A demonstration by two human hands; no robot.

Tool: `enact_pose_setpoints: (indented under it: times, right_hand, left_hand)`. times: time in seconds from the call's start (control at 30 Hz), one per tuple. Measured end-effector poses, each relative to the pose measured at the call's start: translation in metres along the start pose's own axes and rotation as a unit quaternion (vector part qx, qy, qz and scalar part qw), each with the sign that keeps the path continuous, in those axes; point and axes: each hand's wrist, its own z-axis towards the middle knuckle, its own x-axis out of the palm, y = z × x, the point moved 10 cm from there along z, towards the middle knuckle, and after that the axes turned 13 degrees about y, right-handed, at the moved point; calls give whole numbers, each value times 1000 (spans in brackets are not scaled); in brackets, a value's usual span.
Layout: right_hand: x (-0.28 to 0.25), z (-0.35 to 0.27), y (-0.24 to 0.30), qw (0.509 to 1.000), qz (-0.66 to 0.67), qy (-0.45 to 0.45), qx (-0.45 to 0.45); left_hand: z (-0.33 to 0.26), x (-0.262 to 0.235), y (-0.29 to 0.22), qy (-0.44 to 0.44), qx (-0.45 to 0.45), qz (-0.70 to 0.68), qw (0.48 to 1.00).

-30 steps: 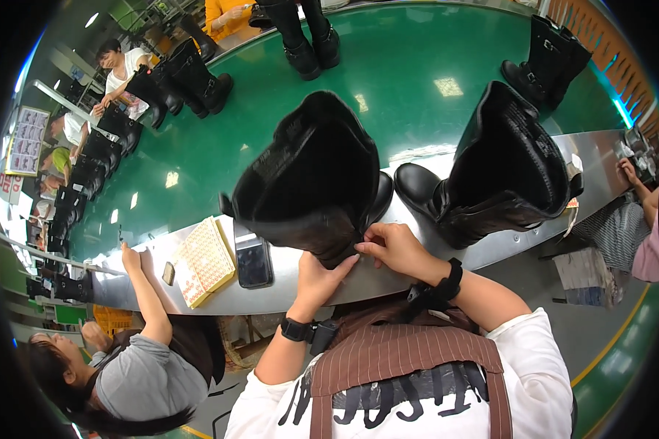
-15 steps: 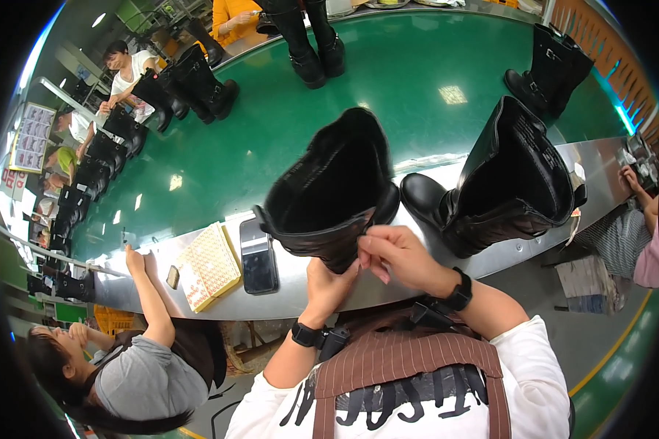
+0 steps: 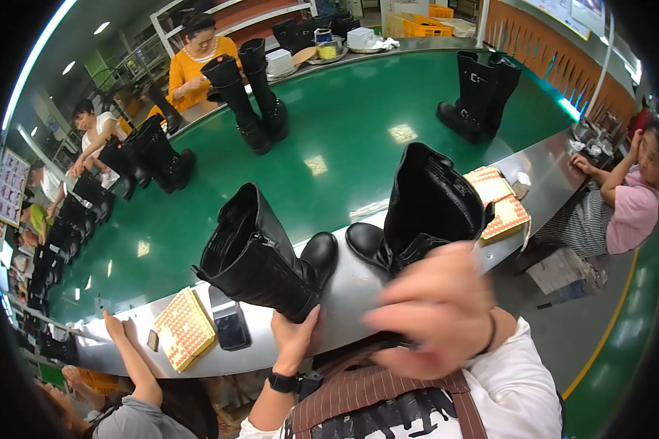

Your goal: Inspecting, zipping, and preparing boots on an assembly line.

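Observation:
A tall black boot (image 3: 267,267) is on the metal ledge (image 3: 344,293) in front of me, its shaft leaning left and its toe toward the right. A zip runs down the side of its shaft. My left hand (image 3: 294,340) grips this boot low at the back, around the heel. Closer to the camera, my right hand (image 3: 439,311) is raised and blurred by motion, apart from the left boot. Its fingers look bent, but whether they hold anything is unclear. Behind it, a second black boot (image 3: 436,194) stands with its wide top open; my right hand hides its lower part.
Left of the boots lie a dark phone (image 3: 231,325) and a yellow sticker pad (image 3: 185,329). Another pad (image 3: 494,201) sits behind the right boot. More boots (image 3: 252,102) stand on the green conveyor belt (image 3: 329,175). People sit close on both sides.
My right hand has left the left boot and risen toward the camera. That boot now shows its zipped side and toe. The view has shifted, bringing the far side into sight.

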Motion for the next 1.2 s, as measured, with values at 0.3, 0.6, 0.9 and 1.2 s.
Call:
enact_pose_setpoints:
  times: [0.3,0.6,0.9,1.2]
  right_hand:
    - [-28,-44,-81,978,-51,-9,204]
    - [-29,-43,-86,990,-52,-15,129]
    - [-33,8,-184,892,-18,278,355]
    - [-30,14,-173,928,-33,248,275]
  left_hand:
    - [-19,27,-131,272,-13,331,903]
    - [49,99,-200,181,267,-6,947]
    - [61,140,-212,271,262,-65,924]
    - [67,131,-207,238,226,-36,944]
